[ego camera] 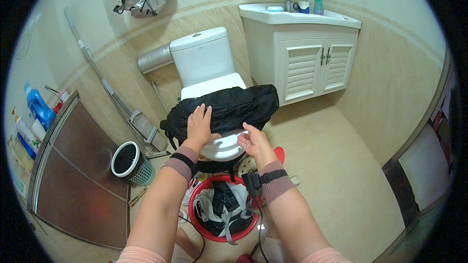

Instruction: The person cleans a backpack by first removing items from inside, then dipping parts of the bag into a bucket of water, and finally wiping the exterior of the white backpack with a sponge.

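A black fabric bag (234,107), possibly a backpack, lies across the white toilet's lid (223,151), its straps hanging down the front. On the bag's left part my left hand (199,126) appears to rest with fingers apart, gripping nothing. My right hand (255,140) is by the bag's lower front edge, palm turned partly up and nothing held; whether it touches the fabric I cannot tell. Below the bag, a red plastic basin (193,223) holds a heap of black and white-grey items with straps. Both wrists wear black bands over mauve cuffs.
A lined wastebasket (144,173) and a flat mop (146,128) stand to the left, beside a brown-panelled enclosure (80,168) with bottles on its ledge. At the right back is a white vanity cabinet (307,58). Dark cables (260,223) hang near the basin.
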Demonstrator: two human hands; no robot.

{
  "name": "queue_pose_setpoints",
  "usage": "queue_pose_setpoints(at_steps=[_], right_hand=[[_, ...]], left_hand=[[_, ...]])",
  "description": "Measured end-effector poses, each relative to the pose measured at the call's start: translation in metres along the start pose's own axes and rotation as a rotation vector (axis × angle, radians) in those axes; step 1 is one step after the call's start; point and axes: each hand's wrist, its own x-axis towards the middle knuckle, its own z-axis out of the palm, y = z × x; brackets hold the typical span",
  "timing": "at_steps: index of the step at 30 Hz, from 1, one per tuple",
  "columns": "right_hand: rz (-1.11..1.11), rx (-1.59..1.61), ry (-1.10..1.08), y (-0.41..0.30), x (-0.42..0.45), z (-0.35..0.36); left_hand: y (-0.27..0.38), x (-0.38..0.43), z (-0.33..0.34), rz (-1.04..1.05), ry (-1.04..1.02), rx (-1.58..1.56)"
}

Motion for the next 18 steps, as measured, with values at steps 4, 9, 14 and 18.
queue_pose_setpoints(at_steps=[4,9,14,18], right_hand=[[0.122,0.21,0.007,0.006,0.019,0.002],[0.203,0.308,-0.113,0.009,0.041,0.001],[0.094,0.398,-0.219,0.01,0.032,0.005],[0.099,0.443,-0.171,0.013,0.017,0.003]], left_hand=[[-0.002,0.014,0.006,0.024,-0.181,0.186],[0.006,0.02,0.026,0.039,-0.196,0.192],[0.03,-0.005,0.012,0.025,-0.097,0.096],[0.046,-0.034,0.007,-0.074,-0.07,-0.035]])
